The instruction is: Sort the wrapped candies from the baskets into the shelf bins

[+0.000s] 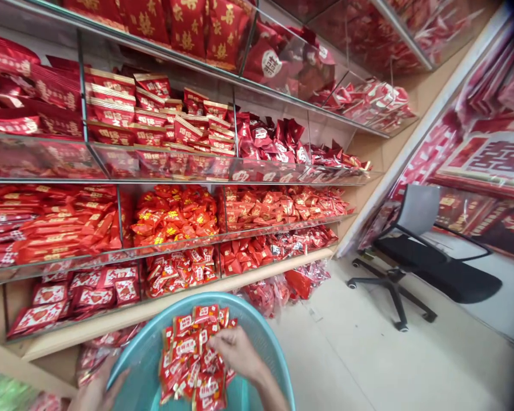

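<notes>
At the bottom middle I hold a light blue plastic basket (257,337) with a pile of small red candy packets (188,359) in it. My left hand (96,391) grips the basket's left rim from outside. My right hand (235,351) reaches into the basket, its fingers curled on the packets at the top of the pile. Which packet it pinches I cannot make out.
Glass-fronted shelves (175,171) packed with red packets and bags fill the wall ahead and to the left. A wooden ledge (175,302) runs under them. A black office chair (411,251) stands on the pale floor at the right. More red goods line the right wall.
</notes>
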`<state>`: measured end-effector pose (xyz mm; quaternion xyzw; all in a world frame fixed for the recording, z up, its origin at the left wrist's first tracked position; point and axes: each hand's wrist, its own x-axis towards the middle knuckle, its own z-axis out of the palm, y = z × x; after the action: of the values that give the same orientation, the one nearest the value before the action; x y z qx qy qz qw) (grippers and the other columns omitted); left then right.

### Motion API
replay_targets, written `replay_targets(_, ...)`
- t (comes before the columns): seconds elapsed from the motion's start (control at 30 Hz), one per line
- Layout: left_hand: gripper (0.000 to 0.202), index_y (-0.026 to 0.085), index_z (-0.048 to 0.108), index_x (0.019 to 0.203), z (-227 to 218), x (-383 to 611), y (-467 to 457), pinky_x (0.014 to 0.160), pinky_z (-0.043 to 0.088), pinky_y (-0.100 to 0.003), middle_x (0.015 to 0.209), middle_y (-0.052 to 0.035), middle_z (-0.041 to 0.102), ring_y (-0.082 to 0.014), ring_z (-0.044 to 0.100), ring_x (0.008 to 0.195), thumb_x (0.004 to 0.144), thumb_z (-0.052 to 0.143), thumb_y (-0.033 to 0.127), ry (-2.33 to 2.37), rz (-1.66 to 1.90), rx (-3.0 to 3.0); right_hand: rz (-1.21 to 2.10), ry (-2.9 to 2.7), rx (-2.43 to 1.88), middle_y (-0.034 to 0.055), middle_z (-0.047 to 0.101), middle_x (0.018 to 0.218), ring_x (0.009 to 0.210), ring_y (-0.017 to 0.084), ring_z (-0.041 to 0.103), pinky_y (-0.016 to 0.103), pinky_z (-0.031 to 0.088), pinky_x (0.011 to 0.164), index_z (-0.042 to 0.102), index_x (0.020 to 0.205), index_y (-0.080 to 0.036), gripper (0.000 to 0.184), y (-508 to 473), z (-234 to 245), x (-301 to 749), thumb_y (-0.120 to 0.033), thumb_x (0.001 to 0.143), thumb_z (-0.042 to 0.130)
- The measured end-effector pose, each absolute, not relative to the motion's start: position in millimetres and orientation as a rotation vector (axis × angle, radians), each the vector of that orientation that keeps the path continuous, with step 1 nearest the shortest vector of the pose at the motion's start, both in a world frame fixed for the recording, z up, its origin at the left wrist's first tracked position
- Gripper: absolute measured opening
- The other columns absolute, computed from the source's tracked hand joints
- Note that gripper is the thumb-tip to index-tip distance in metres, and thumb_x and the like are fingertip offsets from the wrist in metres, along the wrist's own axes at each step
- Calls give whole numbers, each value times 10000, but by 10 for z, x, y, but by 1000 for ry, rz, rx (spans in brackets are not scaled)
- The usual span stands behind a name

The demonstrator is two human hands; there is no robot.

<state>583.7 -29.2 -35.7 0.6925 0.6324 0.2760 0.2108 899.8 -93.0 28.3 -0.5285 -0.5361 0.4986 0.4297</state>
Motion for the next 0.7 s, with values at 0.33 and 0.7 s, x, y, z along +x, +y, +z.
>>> replay_targets(0.33,395,176,540,1033,-68,6019,-558,752,496,-268,935,-89,713,-248,660,914,783,405,449,1855,554,1989,1000,-1238,-1426,-20,506,456,433,86,421,208,328,466,547,606,-152,470,-1277,167,9421,-578,797,488)
replay_targets(0.7,400,173,547,1026,-17,6141,-590,736,492,-260,931,-98,714,-244,663,902,790,385,451,1889,571,2095,928,-1258,-1412,-13,527,491,461,94,442,211,349,486,546,583,-160,429,-1407,0,9508,-495,840,473)
